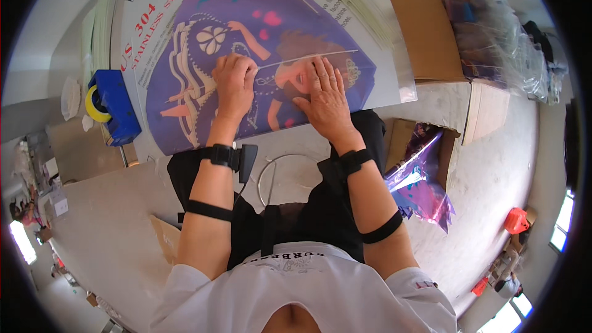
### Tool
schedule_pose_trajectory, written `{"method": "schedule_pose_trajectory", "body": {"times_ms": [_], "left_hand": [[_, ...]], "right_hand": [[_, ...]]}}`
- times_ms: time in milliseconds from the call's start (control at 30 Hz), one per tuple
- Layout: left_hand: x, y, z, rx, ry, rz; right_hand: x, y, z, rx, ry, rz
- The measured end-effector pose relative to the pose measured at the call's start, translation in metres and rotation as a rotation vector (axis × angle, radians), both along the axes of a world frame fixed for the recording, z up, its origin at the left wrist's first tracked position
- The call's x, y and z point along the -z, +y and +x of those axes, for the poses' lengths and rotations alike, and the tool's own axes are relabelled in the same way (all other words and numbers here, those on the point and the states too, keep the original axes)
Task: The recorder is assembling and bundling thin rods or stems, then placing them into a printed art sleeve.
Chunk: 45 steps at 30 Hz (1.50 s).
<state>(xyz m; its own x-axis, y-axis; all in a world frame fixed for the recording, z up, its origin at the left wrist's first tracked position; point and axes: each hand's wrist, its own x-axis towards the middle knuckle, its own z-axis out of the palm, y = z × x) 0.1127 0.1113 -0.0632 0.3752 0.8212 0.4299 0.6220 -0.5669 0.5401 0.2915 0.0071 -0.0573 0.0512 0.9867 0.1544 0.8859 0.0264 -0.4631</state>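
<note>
A purple triangular kite sheet point(293, 21) with a printed cartoon figure lies flat on a white printed board point(401, 83) before me. Across the printed head runs a thin white rod point(349, 52), toward the sheet's right corner. My left hand point(234, 80) is closed in a pinch at the rod's left end, near the middle of the sheet. Flat on the sheet rests my right hand point(327, 95), its fingers stretched over the rod and the printed face. Left of the sheet stands a blue tape dispenser point(126, 111) with a yellow tape roll point(94, 105).
Pale thin strips point(361, 9) lie on the board's far right, and more strips point(100, 24) at its left. A large cardboard box point(425, 18) with plastic-bagged goods point(493, 43) stands at right. By my right knee, a smaller box point(453, 148) holds shiny purple film pieces point(419, 182).
</note>
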Motion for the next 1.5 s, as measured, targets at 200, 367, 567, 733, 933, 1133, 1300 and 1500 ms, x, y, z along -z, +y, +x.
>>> {"method": "schedule_pose_trajectory", "body": {"times_ms": [200,367,567,733,933,1133,1300,1500], "left_hand": [[-0.003,-0.026,0.01,-0.008,0.12,-0.014],[-0.009,-0.029,0.02,-0.001,0.187,0.026],[-0.007,-0.035,0.031,-0.037,0.232,0.017],[-0.003,-0.037,0.03,-0.061,0.255,0.004],[-0.004,-0.036,0.033,-0.059,0.226,0.018],[-0.008,-0.037,0.028,0.005,0.111,0.002],[-0.021,-0.04,0.029,0.057,0.09,0.019],[-0.021,-0.045,0.028,0.109,0.053,-0.023]], "right_hand": [[-0.006,-0.018,0.03,0.17,0.203,0.068],[-0.011,-0.022,0.03,0.322,0.062,0.071],[-0.015,-0.024,0.029,0.328,0.073,0.018],[-0.015,-0.024,0.04,0.448,0.357,0.111],[0.01,-0.027,0.093,0.726,0.71,0.165],[-0.005,-0.026,0.095,0.785,1.255,0.108],[-0.014,-0.029,0.091,0.758,1.565,0.112],[-0.01,-0.035,0.095,0.733,1.653,0.138]]}}
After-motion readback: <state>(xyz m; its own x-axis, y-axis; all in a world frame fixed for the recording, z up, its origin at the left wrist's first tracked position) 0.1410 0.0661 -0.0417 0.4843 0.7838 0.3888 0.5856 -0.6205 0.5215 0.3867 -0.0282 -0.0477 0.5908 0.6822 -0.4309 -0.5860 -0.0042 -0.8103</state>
